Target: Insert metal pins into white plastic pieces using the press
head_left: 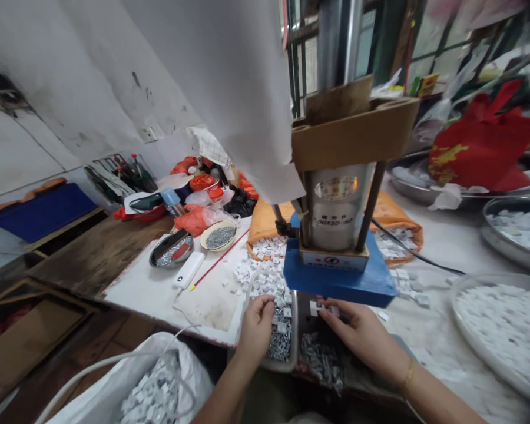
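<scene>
My right hand (355,330) reaches under the blue head (340,282) of a bench press, its thumb and fingers closed on a small white plastic piece (314,308). Over the left side of a clear plastic bin (295,335) is my left hand (257,327), its fingers curled together; what they hold, if anything, is hidden. In that bin lie small metal pins (279,344) with white plastic pieces (283,315) on top. Below my right hand is a loose heap of metal fasteners (322,359), too small to tell the exact kind.
Round trays of white pieces (503,318) stand at right, near a red bag (481,147). An orange sack (265,227) spills white pieces behind the bin. Bowls of metal parts (221,235), a white power bank (189,271) and a red stick (218,260) lie left. A white sack (194,365) stands below.
</scene>
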A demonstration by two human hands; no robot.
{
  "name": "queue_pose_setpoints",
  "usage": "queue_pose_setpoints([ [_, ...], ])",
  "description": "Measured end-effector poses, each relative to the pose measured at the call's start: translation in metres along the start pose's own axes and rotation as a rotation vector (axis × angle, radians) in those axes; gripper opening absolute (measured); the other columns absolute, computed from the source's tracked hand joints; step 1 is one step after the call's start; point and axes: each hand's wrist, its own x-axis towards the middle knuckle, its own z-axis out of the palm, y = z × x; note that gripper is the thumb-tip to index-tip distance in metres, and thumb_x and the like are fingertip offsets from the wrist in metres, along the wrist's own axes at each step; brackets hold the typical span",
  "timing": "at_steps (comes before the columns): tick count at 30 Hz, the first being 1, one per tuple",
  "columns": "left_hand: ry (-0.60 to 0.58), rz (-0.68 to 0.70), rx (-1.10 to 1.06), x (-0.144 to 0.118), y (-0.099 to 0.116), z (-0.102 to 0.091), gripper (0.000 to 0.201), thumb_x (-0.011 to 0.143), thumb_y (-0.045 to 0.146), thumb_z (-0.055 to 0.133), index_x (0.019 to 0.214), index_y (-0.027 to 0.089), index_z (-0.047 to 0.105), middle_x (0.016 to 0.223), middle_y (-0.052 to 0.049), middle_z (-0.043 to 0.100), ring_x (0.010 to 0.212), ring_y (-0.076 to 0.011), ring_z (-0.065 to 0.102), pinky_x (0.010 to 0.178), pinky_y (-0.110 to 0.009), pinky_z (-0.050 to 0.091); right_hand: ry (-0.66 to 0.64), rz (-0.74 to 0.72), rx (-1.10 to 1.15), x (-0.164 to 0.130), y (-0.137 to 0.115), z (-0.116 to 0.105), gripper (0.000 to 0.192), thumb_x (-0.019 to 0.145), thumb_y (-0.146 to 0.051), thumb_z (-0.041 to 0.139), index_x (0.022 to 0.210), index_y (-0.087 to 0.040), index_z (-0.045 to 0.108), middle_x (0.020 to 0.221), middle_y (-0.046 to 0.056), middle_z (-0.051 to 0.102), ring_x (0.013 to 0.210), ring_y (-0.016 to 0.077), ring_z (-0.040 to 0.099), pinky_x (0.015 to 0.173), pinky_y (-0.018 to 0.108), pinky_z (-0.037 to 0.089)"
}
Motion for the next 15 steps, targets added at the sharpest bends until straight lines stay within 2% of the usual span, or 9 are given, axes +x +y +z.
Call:
queue_pose_setpoints([
  [2,-0.029,0.017,0.08,-0.006,-0.007,-0.016,0.02,0.084,0.025,0.047,0.09,0.015,0.065,0.082,-0.004,0.066,0.078,-0.0185,0.059,0.073,-0.028,0.046,0.017,-0.013,0.025,0.0,0.001,0.003,0.026,0.084,-0.037,0.05,0.089,-0.021,0.071,0.095,0.007,0.075,0.085,0.0253,0.068,0.074,0.035,0.053],
  [4,-0.146,0.046,0.238,-0.013,-0.01,-0.026,0.02,0.082,0.021,0.048,0.084,0.017,0.067,0.08,-0.004,0.067,0.078,-0.0192,0.06,0.074,-0.029,0.045,0.078,-0.05,0.009,-0.001,0.001,0.008,0.026,0.083,-0.037,0.051,0.088,-0.021,0.071,0.09,0.007,0.075,0.082,0.0251,0.068,0.073,0.034,0.053],
  [6,-0.311,0.081,0.451,-0.018,-0.011,-0.029,0.02,0.081,0.02,0.05,0.083,0.019,0.069,0.08,-0.005,0.068,0.079,-0.0207,0.061,0.075,-0.03,0.045,0.138,-0.084,-0.054,-0.003,-0.002,0.013,0.027,0.084,-0.038,0.05,0.083,-0.021,0.07,0.082,0.008,0.075,0.076,0.025,0.068,0.069,0.035,0.052],
  [8,-0.413,0.115,0.612,-0.022,-0.011,-0.025,0.021,0.078,0.02,0.054,0.091,0.021,0.069,0.087,-0.006,0.068,0.083,-0.0231,0.06,0.076,-0.032,0.044,0.163,-0.085,-0.113,-0.003,-0.007,0.017,0.03,0.085,-0.041,0.047,0.075,-0.021,0.068,0.071,0.007,0.073,0.067,0.0244,0.066,0.064,0.035,0.05],
  [10,-0.424,0.151,0.685,-0.022,-0.012,-0.017,0.024,0.076,0.019,0.056,0.097,0.023,0.068,0.092,-0.007,0.067,0.086,-0.0242,0.059,0.076,-0.033,0.044,0.16,-0.039,-0.088,-0.005,-0.01,0.018,0.033,0.085,-0.044,0.046,0.072,-0.022,0.066,0.07,0.007,0.071,0.066,0.0237,0.065,0.063,0.034,0.05],
  [15,-0.382,0.17,0.65,-0.021,-0.018,0.0,0.017,0.078,0.012,0.049,0.075,0.019,0.064,0.079,-0.006,0.063,0.077,-0.0205,0.058,0.068,-0.028,0.041,0.225,0.109,0.047,-0.023,0.005,0.005,0.034,0.084,-0.048,0.046,0.097,-0.022,0.065,0.101,0.008,0.071,0.094,0.0248,0.063,0.079,0.033,0.05],
])
